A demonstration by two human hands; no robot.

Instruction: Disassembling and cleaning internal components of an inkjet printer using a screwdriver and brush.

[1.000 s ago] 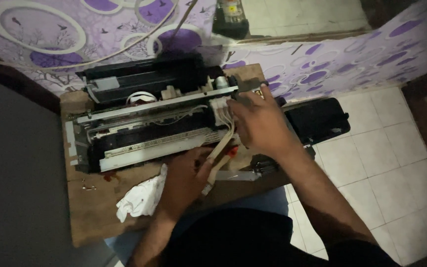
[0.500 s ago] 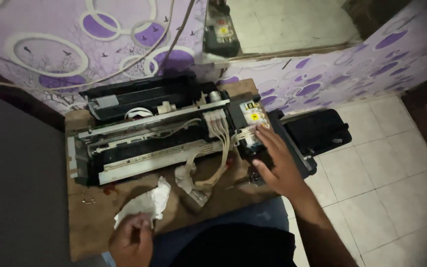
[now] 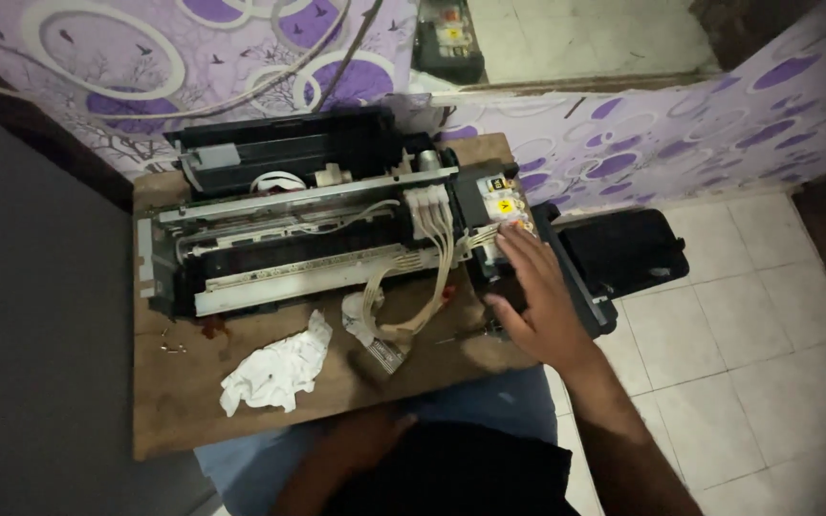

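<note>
The opened printer (image 3: 308,229) lies on a wooden board (image 3: 184,401). The right hand (image 3: 532,296) rests open, fingers spread, on its right end by the ink cartridges (image 3: 504,210). The left hand (image 3: 365,435) sits below the board's edge, well apart from the printer; I cannot tell its grip.

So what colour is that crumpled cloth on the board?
White, seen in the head view: the crumpled cloth lies on the wooden board.
</note>
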